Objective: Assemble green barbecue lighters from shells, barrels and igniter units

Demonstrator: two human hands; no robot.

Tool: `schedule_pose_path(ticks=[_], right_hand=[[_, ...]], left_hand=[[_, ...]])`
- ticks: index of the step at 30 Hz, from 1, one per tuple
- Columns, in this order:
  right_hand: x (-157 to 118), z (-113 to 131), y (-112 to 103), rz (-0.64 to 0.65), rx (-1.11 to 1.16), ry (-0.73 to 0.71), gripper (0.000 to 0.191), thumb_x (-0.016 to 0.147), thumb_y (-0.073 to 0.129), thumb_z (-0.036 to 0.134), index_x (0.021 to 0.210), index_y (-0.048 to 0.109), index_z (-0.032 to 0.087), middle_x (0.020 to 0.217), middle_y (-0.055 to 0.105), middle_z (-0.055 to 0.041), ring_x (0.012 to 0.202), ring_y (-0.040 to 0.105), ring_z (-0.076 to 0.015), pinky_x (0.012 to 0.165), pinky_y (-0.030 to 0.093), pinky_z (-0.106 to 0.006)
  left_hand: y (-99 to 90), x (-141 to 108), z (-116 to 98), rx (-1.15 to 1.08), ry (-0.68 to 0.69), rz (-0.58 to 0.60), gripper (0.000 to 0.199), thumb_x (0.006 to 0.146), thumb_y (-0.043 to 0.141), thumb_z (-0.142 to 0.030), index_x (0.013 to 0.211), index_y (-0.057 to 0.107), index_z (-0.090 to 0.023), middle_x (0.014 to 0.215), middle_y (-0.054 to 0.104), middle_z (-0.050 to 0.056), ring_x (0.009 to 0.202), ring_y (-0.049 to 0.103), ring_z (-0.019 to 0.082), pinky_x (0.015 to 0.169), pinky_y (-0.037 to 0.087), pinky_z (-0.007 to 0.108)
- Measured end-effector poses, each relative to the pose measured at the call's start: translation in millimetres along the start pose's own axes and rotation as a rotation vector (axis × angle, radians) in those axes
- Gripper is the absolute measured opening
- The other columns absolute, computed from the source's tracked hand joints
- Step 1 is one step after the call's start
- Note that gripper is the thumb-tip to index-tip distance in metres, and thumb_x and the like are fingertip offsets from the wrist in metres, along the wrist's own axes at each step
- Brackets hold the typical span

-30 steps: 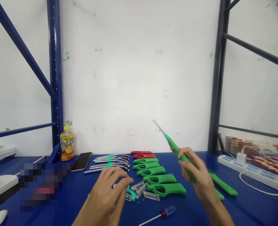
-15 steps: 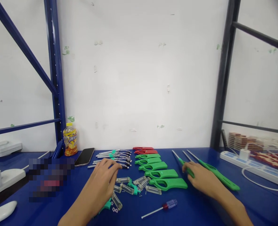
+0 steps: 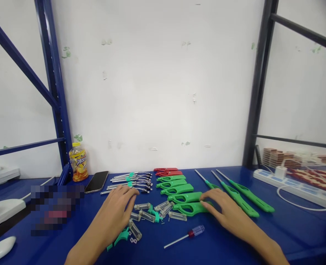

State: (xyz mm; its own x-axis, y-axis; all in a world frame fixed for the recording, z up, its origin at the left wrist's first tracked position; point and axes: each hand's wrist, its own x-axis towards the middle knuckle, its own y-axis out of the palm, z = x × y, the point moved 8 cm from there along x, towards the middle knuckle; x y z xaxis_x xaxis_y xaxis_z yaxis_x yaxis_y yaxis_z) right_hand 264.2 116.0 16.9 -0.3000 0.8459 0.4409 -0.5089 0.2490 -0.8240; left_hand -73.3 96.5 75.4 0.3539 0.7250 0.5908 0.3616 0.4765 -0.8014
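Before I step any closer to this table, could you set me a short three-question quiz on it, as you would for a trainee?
1. True or false: the red casings lie farther back than the green casings in the same row.

2. Which is nearest to the person's right hand?
A) the phone
B) the yellow-capped bottle
C) the front green casing

3. How many green-handled pieces with long rods lie on the right side of the table?

Key: 1. True. 2. C. 3. Three.
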Motion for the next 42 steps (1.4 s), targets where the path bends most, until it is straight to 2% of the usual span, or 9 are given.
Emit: schedule_pose_path(ticks=[6, 12, 20, 23, 27, 31, 34, 37, 42], right_hand=[[-9.6, -10.4, 12.4, 0.06, 0.082, 0.053, 0.037, 0.099, 0.065, 0.057, 0.122, 0.073, 0.03, 0.126, 0.072, -0.008, 0.123, 0.064, -0.0326, 0.111, 0.048, -0.05], [-9.8, -23.0, 16.1, 0.061, 0.136, 0.086, 0.034, 0.097, 0.068, 0.054, 0.12, 0.075, 0.029, 0.126, 0.074, -0.008, 0.123, 0.065, -0.0336, 0.11, 0.049, -0.05], [-12.4, -23.2, 0.7, -0.07, 0.221, 0.135, 0.036, 0.097, 0.068, 0.052, 0.124, 0.075, 0.029, 0.13, 0.075, -0.0087, 0.123, 0.068, -0.0354, 0.111, 0.049, -0.051], [-14.4, -6.2, -3.8, -0.129, 0.27, 0.126, 0.04, 0.099, 0.065, 0.053, 0.13, 0.073, 0.029, 0.138, 0.072, -0.0093, 0.132, 0.062, -0.0348, 0.115, 0.047, -0.05], [-9.8, 44.8, -4.5, -0.134, 0.406, -0.002, 0.037, 0.098, 0.072, 0.048, 0.132, 0.073, 0.034, 0.131, 0.072, -0.0068, 0.124, 0.066, -0.0304, 0.109, 0.051, -0.044], [7.4, 97.6, -15.9, -0.144, 0.442, -0.127, 0.032, 0.099, 0.074, 0.038, 0.13, 0.073, 0.039, 0.126, 0.071, -0.0028, 0.12, 0.065, -0.0263, 0.104, 0.051, -0.039], [21.8, 123.1, -25.0, -0.141, 0.466, -0.159, 0.028, 0.099, 0.075, 0.039, 0.126, 0.074, 0.039, 0.125, 0.072, -0.0008, 0.118, 0.066, -0.0243, 0.1, 0.051, -0.036], [28.7, 134.5, -30.7, -0.174, 0.514, -0.16, 0.023, 0.101, 0.072, 0.041, 0.124, 0.075, 0.039, 0.124, 0.073, 0.0011, 0.118, 0.067, -0.0227, 0.099, 0.051, -0.034], [28.1, 133.7, -31.3, -0.27, 0.554, -0.123, 0.02, 0.101, 0.07, 0.041, 0.12, 0.076, 0.037, 0.124, 0.075, 0.0017, 0.121, 0.067, -0.0216, 0.101, 0.05, -0.032]], left_hand=[[4.9, 2.0, 1.1, -0.019, -0.014, 0.016, 0.034, 0.105, 0.042, -0.028, 0.104, 0.076, -0.024, 0.104, 0.077, 0.008, 0.103, 0.07, 0.028, 0.095, 0.057, 0.047], [7.3, 2.4, 2.7, -0.047, -0.028, 0.032, 0.036, 0.105, 0.04, -0.028, 0.105, 0.075, -0.023, 0.105, 0.077, 0.008, 0.103, 0.069, 0.028, 0.097, 0.056, 0.047], [5.1, 1.3, -1.4, -0.178, -0.067, 0.029, 0.035, 0.105, 0.042, -0.032, 0.11, 0.075, -0.023, 0.113, 0.076, 0.01, 0.114, 0.068, 0.032, 0.108, 0.051, 0.058], [1.6, -0.8, -14.1, -0.272, -0.086, 0.032, 0.035, 0.106, 0.045, -0.036, 0.126, 0.071, -0.025, 0.118, 0.076, 0.007, 0.114, 0.07, 0.026, 0.107, 0.054, 0.049], [-5.1, -3.0, -37.5, -0.421, -0.117, 0.043, 0.041, 0.105, 0.053, -0.042, 0.142, 0.064, -0.029, 0.112, 0.079, 0.001, 0.083, 0.074, 0.016, 0.076, 0.063, 0.028], [-21.6, -5.4, -40.6, -0.751, -0.245, -0.057, 0.039, 0.098, 0.063, -0.047, 0.125, 0.078, -0.023, 0.083, 0.08, 0.002, 0.072, 0.074, 0.018, 0.068, 0.061, 0.026], [-40.7, -8.1, -29.9, -0.838, -0.335, -0.198, 0.038, 0.093, 0.068, -0.049, 0.113, 0.083, -0.02, 0.066, 0.075, 0.003, 0.059, 0.068, 0.018, 0.056, 0.058, 0.026], [-52.8, -9.3, -21.6, -0.834, -0.376, -0.261, 0.037, 0.087, 0.074, -0.049, 0.106, 0.085, -0.019, 0.067, 0.076, 0.004, 0.054, 0.063, 0.016, 0.052, 0.055, 0.025], [-50.4, -8.7, -19.0, -0.861, -0.401, -0.252, 0.037, 0.086, 0.075, -0.05, 0.1, 0.085, -0.017, 0.069, 0.078, 0.006, 0.054, 0.062, 0.016, 0.052, 0.055, 0.024]])
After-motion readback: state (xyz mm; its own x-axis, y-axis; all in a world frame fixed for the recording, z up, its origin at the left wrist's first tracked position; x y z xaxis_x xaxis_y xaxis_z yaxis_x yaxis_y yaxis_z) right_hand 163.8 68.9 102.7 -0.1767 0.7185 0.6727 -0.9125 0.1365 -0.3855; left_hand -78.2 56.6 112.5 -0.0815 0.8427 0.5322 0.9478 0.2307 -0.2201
